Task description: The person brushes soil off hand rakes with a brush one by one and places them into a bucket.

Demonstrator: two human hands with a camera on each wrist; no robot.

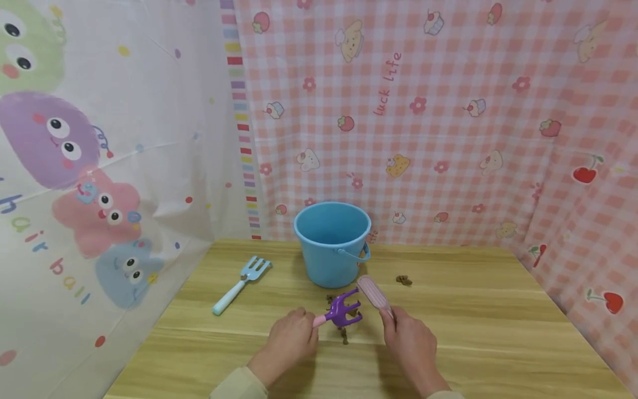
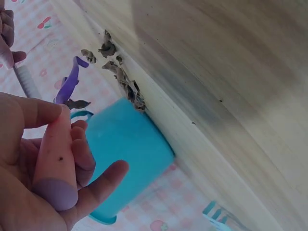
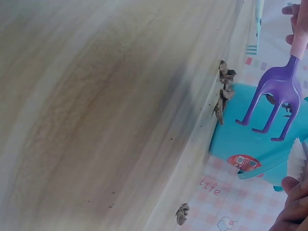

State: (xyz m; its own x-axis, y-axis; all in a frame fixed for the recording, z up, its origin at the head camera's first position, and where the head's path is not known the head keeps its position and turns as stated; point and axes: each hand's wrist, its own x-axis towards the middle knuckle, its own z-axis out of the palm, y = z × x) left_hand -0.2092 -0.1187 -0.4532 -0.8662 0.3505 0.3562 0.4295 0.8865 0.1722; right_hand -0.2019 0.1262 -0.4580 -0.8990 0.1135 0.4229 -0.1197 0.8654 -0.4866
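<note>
My left hand (image 1: 294, 339) grips the pink handle (image 2: 55, 151) of a small purple hand rake (image 1: 339, 311), held above the table with its bent tines pointing right. A brown scrap (image 3: 270, 99) shows at the rake's head in the right wrist view; whether it sticks there I cannot tell. My right hand (image 1: 412, 344) holds a pink brush (image 1: 371, 291) with white bristles (image 3: 295, 161), its head near the tines. Crumpled brown pieces like dried leaves (image 2: 126, 86) lie under and around the rake. Another brown clump (image 1: 404, 280) lies farther right.
A blue bucket (image 1: 330, 265) stands upright behind the rake, its handle hanging to the right. At the left lies a light-blue hand fork (image 1: 234, 288) on the wooden table (image 1: 478, 316). Printed cloths (image 1: 448, 138) hang behind and at the sides.
</note>
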